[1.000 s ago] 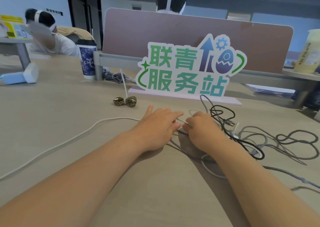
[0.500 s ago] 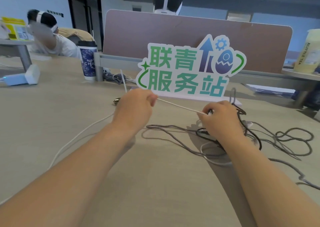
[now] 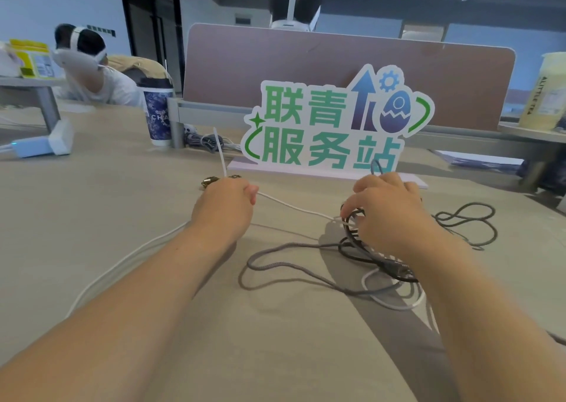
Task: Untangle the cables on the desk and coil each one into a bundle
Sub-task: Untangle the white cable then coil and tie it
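On the worktop point(image 3: 122, 217), cable tangle point(image 3: 382, 260) lay beneath right hand point(image 3: 389, 214); left hand point(image 3: 223, 208) sat to its left, single cable point(image 3: 294, 207) running between them. Behind both hands stood sign point(image 3: 333, 125), partition point(image 3: 337, 64) behind it, cup point(image 3: 158, 113) at partition's left end.

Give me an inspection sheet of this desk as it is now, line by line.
Surface: beige desk.
Job's things: white cable, grey cable, black cable, knotted in a tangle at the right hand.
Clutter: sign, paper cup, small braided bundle.
Grippers: left hand grips the white cable; right hand grips the tangle.
Cables: white one stretched between hands, trailing off left; grey loops spread right.
Surroundings: divider panel, person in headset.
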{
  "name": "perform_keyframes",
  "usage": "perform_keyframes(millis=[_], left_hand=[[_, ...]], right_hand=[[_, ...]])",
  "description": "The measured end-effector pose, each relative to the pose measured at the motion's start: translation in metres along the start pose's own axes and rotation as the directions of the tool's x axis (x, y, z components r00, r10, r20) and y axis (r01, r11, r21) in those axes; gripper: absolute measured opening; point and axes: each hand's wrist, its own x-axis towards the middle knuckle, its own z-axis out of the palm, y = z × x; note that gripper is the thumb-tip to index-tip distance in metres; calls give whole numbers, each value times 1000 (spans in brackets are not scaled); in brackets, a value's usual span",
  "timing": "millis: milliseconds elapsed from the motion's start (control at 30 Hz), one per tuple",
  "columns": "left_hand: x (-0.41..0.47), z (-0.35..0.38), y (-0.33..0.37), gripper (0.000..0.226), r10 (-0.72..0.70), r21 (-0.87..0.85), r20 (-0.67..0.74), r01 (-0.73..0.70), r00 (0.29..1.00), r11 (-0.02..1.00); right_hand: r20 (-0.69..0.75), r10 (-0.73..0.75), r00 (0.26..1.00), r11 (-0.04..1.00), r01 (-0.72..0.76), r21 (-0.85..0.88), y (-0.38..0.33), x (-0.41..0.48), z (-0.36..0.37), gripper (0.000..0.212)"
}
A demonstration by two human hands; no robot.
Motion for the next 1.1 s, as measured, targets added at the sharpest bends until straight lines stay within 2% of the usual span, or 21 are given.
perform_keyframes(millis=[67, 233, 400, 467, 567, 633, 700, 767, 833, 967, 1033, 1100], left_hand=[[-1, -1, 1, 31, 22, -46, -1, -22, 1000, 999], [-5, 0, 7, 32, 137, -59, -4, -137, 991, 989], [-7, -2, 11, 30, 229, -34, -92, -233, 969, 972], [-8, -8, 16, 29, 256, -59, -147, -267, 955, 962], [-4, -24, 18, 27, 250, -109, -285, -291, 925, 951], [0, -29, 12, 27, 242, -95, -324, -286, 914, 953], [1, -25, 6, 26, 233, -95, -295, -272, 927, 958], [1, -20, 4, 25, 235, -103, -274, -271, 933, 957], [0, -19, 5, 24, 238, -109, -279, -277, 930, 955], [-5, -27, 12, 24, 269, -143, -352, -335, 897, 931], [-7, -32, 15, 23, 285, -149, -401, -369, 871, 917], [-7, -35, 17, 23, 301, -138, -440, -395, 846, 908]], right_hand=[[23, -11, 1000, 999, 12, -43, 1, -4, -5, 35], [280, 19, 960, 987, -63, 146, 4, -3, 0, 43], [402, 113, 909, 978, -173, 116, 14, 1, 6, 37], [400, 130, 907, 963, -211, 165, 17, 1, 3, 36], [268, 166, 949, 868, -270, 417, 21, 1, -6, 40], [245, 169, 955, 802, -278, 528, 22, -2, -9, 40], [244, 138, 960, 860, -239, 451, 22, -2, -5, 33], [177, 145, 973, 916, -199, 347, 23, -2, 1, 27], [77, 170, 982, 917, -186, 353, 25, -3, 1, 22], [-35, 204, 978, 896, -172, 409, 32, -5, -4, 12], [-183, 310, 933, 847, -183, 500, 35, -6, -6, 6], [-363, 515, 777, 756, -212, 619, 38, -5, -8, 12]])
